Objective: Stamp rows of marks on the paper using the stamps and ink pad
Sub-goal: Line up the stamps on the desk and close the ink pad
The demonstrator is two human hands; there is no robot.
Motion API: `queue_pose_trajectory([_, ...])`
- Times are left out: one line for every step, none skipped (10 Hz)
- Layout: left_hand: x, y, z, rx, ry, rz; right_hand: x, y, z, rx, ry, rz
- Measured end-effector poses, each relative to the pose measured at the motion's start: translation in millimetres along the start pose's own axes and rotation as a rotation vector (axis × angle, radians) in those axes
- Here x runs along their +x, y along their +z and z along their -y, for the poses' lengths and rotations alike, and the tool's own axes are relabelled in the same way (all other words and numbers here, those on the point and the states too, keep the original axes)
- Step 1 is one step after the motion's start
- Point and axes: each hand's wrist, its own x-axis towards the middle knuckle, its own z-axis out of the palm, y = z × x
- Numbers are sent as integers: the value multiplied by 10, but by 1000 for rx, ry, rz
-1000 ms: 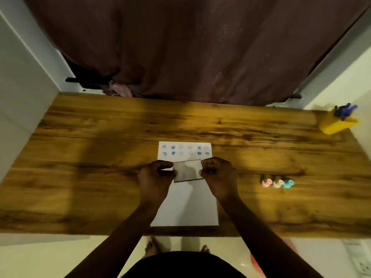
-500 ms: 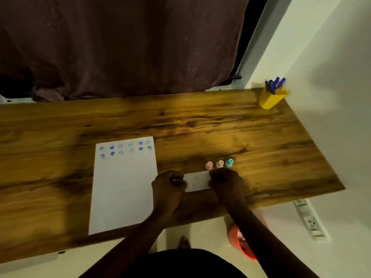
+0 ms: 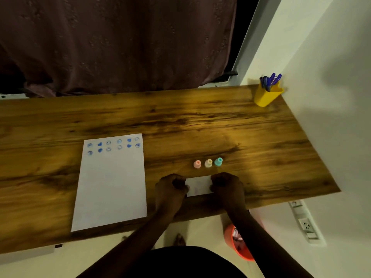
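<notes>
The ink pad [image 3: 198, 186], a pale flat rectangle, sits low and right of centre in the frame, near the front edge of the wooden surface [image 3: 251, 137]. The left hand [image 3: 170, 189] grips its left end and the right hand [image 3: 227, 187] grips its right end, the fingers of both curled tight around the short sides; whether the pad rests on the wood or is lifted a little cannot be told.

Just above the pad stand three small stamps in a row, upright and close together: a pink stamp [image 3: 197, 164], a cream stamp [image 3: 208, 163] and a teal stamp [image 3: 218, 162].

To the left of the hands, the white paper [image 3: 111, 187] lies flat, its lower edge near the front edge of the surface. Along its top run two rows of blue marks [image 3: 113, 146], six in each, some round faces and some hearts; the rest of the sheet is blank.

At the upper right corner of the surface, against the white wall, a yellow holder [image 3: 267, 96] carries blue pens [image 3: 271, 80]. A dark curtain [image 3: 120, 41] fills the upper left of the frame. Below the surface at lower right, an orange bin [image 3: 240, 245] stands on the floor.
</notes>
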Motion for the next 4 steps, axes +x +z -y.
queue_pose_trajectory([0,6,-8,7,-17,18,18,5,-21,-12,-8,5])
queue_pose_trajectory([9,-2,-12,25,-6,20,14,2,15,-23,-17,-3])
queue_pose_trajectory([9,-4,1,5,15,20,33,3,-16,-32,-16,12])
queue_pose_trajectory([19,-30,-16,7,30,-24,-1,-13,31,-31,-42,-12])
